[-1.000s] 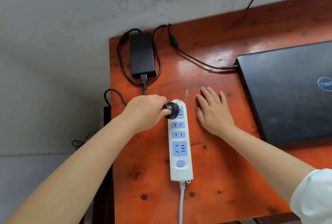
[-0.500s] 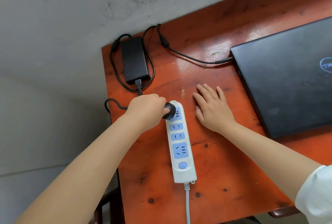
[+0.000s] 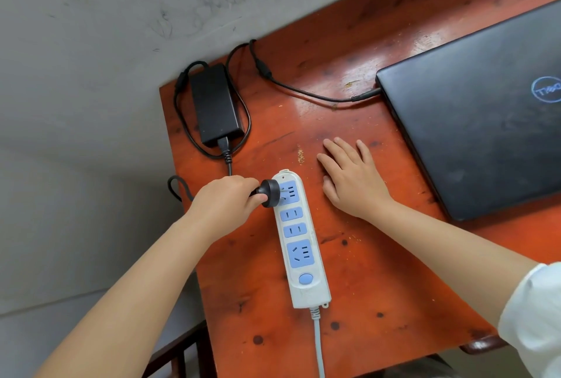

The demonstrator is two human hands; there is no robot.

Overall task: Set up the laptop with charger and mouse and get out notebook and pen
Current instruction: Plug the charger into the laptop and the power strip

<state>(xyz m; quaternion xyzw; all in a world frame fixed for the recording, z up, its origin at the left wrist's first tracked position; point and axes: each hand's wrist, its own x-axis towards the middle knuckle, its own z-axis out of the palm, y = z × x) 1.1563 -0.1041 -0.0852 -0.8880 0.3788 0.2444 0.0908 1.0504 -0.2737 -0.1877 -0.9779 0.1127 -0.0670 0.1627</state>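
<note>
Two bare hands are over a red-orange wooden worktop (image 3: 379,271) set against a grey wall. The left hand (image 3: 223,206) grips a round black plug (image 3: 270,192), its fingers curled and pinching the plug's body, and holds it tilted at the topmost blue socket of a white power strip (image 3: 299,241). The prongs appear to be at the socket's slots, though how far in they sit cannot be told. The right hand (image 3: 352,178) lies palm down on the worktop just beside the strip's upper end, fingers straight and slightly spread, holding nothing.

The power strip lies lengthwise near the middle of the worktop (four blue socket panels and a round blue button at its near end), with a pale grey cord (image 3: 318,344) leaving toward the bottom edge of the view.

From the plug, a black cable (image 3: 179,189) loops off the left edge of the worktop and runs up to the black charger brick (image 3: 215,104), which lies flat near the far left corner with cable looped around it. A second thin black lead (image 3: 306,93) goes from the brick's far end across the worktop to the left side of the laptop (image 3: 479,122), where its connector meets the edge. The laptop is black, closed, and lies flat at the right, well apart from the strip, with a round blue logo on its lid.

A white sleeve (image 3: 537,317) shows at the lower right.
</note>
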